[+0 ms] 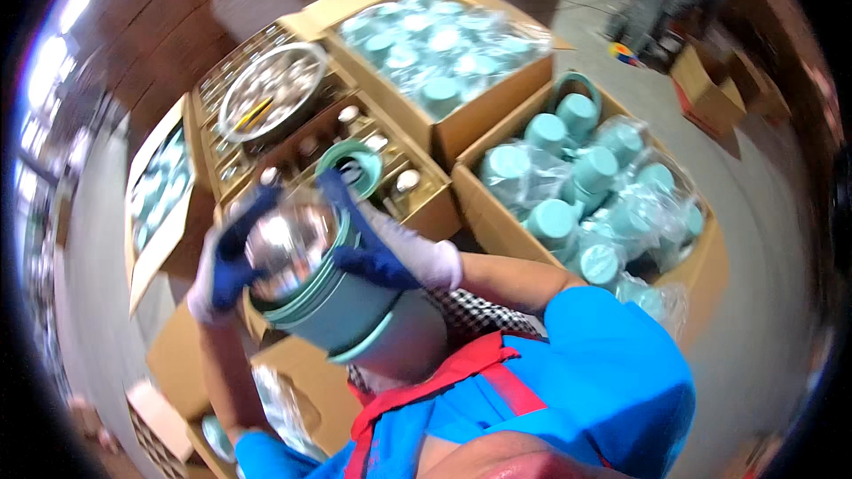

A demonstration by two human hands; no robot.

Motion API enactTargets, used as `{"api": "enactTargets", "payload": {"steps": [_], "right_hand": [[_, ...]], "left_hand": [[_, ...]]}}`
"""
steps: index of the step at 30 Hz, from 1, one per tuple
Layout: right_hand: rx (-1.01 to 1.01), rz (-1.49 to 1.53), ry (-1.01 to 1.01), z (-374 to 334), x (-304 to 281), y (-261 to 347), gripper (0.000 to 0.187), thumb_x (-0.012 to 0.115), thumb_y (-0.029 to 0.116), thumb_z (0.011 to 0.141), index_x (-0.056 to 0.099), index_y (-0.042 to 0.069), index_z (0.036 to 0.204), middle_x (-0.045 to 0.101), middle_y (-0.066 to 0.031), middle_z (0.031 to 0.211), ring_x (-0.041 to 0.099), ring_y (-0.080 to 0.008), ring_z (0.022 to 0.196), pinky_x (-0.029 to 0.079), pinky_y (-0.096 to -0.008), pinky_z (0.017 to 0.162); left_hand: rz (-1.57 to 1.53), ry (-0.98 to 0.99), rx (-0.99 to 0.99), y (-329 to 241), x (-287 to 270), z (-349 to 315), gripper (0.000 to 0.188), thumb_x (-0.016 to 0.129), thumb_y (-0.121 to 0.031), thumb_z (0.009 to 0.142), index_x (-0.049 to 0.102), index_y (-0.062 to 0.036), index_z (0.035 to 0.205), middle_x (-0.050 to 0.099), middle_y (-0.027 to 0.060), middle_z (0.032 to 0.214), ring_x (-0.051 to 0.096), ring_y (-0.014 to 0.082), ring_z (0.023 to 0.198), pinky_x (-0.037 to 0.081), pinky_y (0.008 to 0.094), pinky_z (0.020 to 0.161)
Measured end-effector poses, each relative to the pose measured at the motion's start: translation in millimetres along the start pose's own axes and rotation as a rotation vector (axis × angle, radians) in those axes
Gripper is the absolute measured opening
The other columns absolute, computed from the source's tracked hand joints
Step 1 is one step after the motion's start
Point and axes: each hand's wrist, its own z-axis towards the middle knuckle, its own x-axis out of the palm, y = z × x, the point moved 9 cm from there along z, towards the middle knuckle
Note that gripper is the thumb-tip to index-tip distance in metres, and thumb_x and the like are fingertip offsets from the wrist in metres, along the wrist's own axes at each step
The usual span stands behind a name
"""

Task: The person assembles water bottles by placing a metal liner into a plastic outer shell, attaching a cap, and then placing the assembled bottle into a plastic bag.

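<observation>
From above, over the wearer's head: both gloved hands are busy up front! The left hand is curled against one side of the top end of a teal container stack, and the right hand clasps the other side, thumb on the rim and fingers spread past it. Between them gleams a shiny silver piece, set at the mouth of the stack; blur hides exactly which fingers touch it. The stack tilts, its far end leaning against the wearer's body, right by the red apron and blue shirt.

Just beyond the hands, a green round container stands over a divided carton of pale-topped bottles. Farther back, a basin brims with small metallic pieces, something yellow lying among them.

And over to the right, a big carton packed with teal cups, plastic bunched among them! Behind it, another carton holds plastic-wrapped teal ware. A grey-clad person is at the far right, near an open box on the floor.
</observation>
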Motion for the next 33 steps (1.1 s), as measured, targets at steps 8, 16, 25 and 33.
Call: {"api": "enactTargets", "payload": {"steps": [8, 16, 25, 33], "right_hand": [[0.190, 0.668, -0.044, 49.1, -11.6, -164.9, 0.063, 0.050, 0.033, 0.103, 0.026, 0.005, 0.155, 0.029, -0.0123, 0.160, 0.033, -0.0237, 0.144, 0.027, -0.0364, 0.119], [0.415, -0.854, 0.602, 19.0, 41.1, -319.9, 0.074, 0.061, 0.047, 0.091, 0.035, 0.019, 0.154, 0.037, -0.0185, 0.153, 0.022, -0.0473, 0.146, 0.021, -0.0670, 0.113], [0.629, -0.749, 0.550, 55.9, 30.6, -323.3, 0.073, 0.068, 0.034, 0.085, 0.039, 0.028, 0.152, 0.038, -0.0232, 0.150, 0.046, -0.0462, 0.131, 0.035, -0.0518, 0.112], [0.152, 0.970, 0.156, 168.6, 11.2, -35.0, 0.032, 0.054, 0.026, 0.101, 0.059, 0.006, 0.125, 0.066, -0.0079, 0.111, 0.063, -0.0161, 0.099, 0.054, -0.0326, 0.084]], "left_hand": [[0.754, 0.267, 0.142, -40.6, 61.5, 37.6, 0.055, 0.074, -0.018, 0.075, 0.062, 0.0013, 0.125, 0.066, 0.0226, 0.118, 0.065, 0.0364, 0.107, 0.049, 0.0402, 0.095], [0.273, 0.253, 0.023, -9.4, 43.4, 44.5, 0.053, 0.075, -0.013, 0.070, 0.067, 0.0005, 0.121, 0.064, 0.0219, 0.126, 0.063, 0.0363, 0.118, 0.046, 0.0395, 0.102], [0.228, 0.215, 0.198, -30.4, 44.5, 31.8, 0.047, 0.068, -0.007, 0.076, 0.064, 0.0058, 0.122, 0.065, 0.0232, 0.122, 0.064, 0.0331, 0.114, 0.047, 0.0401, 0.102], [0.267, -0.476, 0.503, -38.8, -31.7, 56.7, 0.050, 0.048, -0.026, 0.103, 0.044, -0.0022, 0.146, 0.042, 0.0172, 0.153, 0.038, 0.0295, 0.143, 0.025, 0.0430, 0.119]]}}
